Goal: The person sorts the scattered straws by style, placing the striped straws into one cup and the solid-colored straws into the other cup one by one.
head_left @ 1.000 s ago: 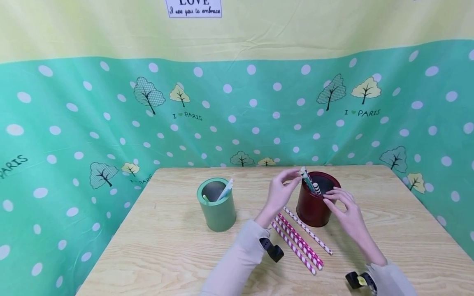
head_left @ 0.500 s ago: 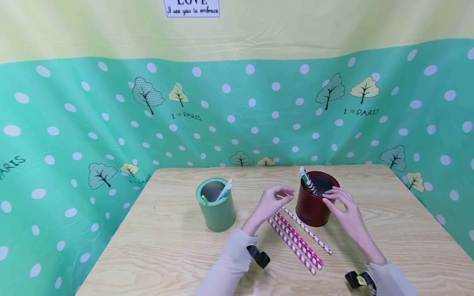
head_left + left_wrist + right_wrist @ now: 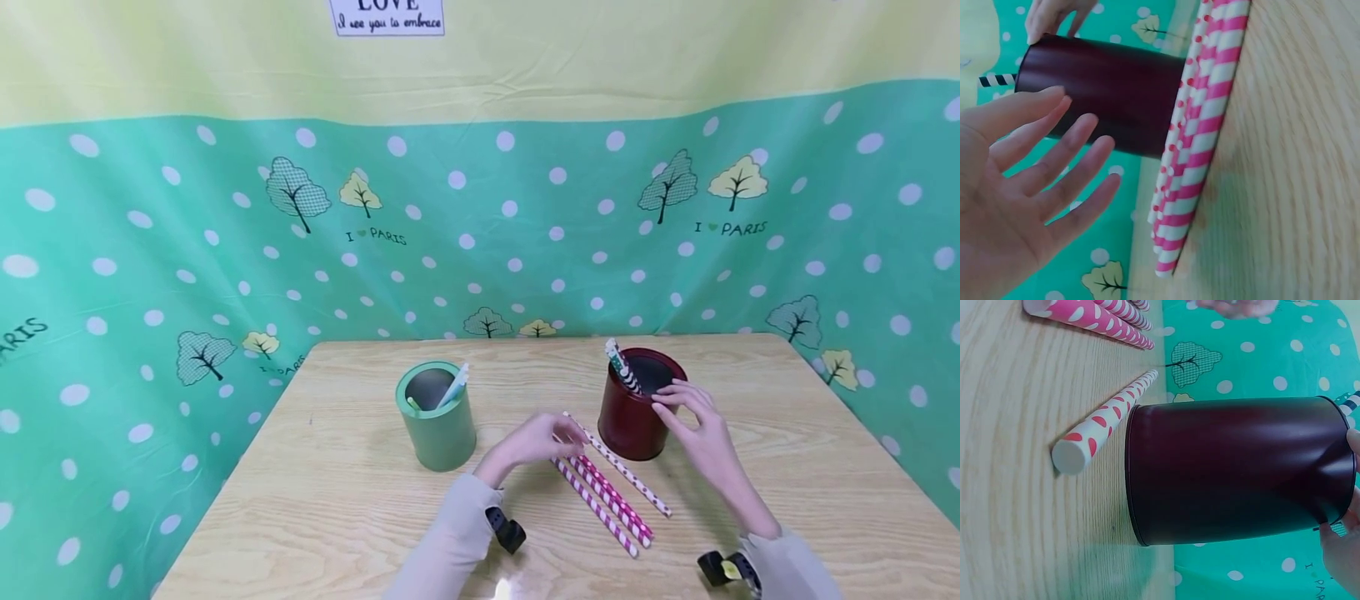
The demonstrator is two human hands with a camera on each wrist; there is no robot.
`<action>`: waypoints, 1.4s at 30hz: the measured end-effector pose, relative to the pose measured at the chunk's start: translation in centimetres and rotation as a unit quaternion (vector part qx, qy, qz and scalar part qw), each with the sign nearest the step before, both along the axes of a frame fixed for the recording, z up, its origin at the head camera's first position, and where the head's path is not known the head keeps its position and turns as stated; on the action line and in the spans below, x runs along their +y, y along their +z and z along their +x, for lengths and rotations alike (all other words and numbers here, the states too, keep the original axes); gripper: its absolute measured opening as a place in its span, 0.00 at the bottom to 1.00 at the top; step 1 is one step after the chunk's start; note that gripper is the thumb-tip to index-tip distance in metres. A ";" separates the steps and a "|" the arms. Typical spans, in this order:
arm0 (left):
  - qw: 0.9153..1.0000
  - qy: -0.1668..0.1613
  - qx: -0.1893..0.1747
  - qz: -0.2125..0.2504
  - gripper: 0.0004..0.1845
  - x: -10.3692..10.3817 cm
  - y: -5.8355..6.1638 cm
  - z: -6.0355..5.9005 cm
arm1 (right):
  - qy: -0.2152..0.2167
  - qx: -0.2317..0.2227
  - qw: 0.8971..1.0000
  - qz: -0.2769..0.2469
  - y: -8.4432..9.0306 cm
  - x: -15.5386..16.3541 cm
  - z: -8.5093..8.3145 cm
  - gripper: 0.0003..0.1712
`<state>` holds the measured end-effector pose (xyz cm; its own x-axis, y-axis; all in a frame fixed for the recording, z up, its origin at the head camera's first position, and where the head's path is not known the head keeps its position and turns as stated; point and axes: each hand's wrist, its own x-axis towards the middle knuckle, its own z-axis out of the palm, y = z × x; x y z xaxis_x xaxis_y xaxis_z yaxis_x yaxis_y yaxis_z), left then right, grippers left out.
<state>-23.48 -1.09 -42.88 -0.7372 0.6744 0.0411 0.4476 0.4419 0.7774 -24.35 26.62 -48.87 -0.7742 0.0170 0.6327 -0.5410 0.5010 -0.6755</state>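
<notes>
In the head view my left hand (image 3: 542, 440) hovers just over the upper ends of several pink-and-white paper straws (image 3: 603, 496) on the table. Its fingers are spread and hold nothing, as the left wrist view shows. A white straw with red dots (image 3: 637, 479) lies a little apart, closer to the dark red cup (image 3: 633, 425). My right hand (image 3: 701, 425) grips that cup's near right rim, thumb against the outside. Black-and-white and green patterned straws (image 3: 624, 369) lean out of the cup on its left side.
A light green cup (image 3: 442, 437) stands to the left, with pale blue straws (image 3: 454, 387) leaning out on its right. The wooden table (image 3: 315, 500) ends at a green dotted curtain (image 3: 420, 275) behind.
My left hand has let go of the patterned straws in the dark red cup, moved away to the left and come down over the pink straws. The right hand has stayed at the rim.
</notes>
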 end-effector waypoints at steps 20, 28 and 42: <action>0.996 -0.064 -0.036 -0.053 0.09 -0.3 -1.5 0.5 | -0.029 -0.002 0.999 0.016 -2.7 1.1 -1.8 0.12; 0.995 -0.076 -0.012 -0.071 0.10 -0.2 -2.2 0.3 | -0.028 0.005 0.999 0.016 -2.5 1.1 -1.6 0.12; 0.986 -0.100 0.028 -0.133 0.10 -0.2 -2.7 0.4 | -0.036 -0.006 0.999 0.022 -2.6 1.2 -1.7 0.12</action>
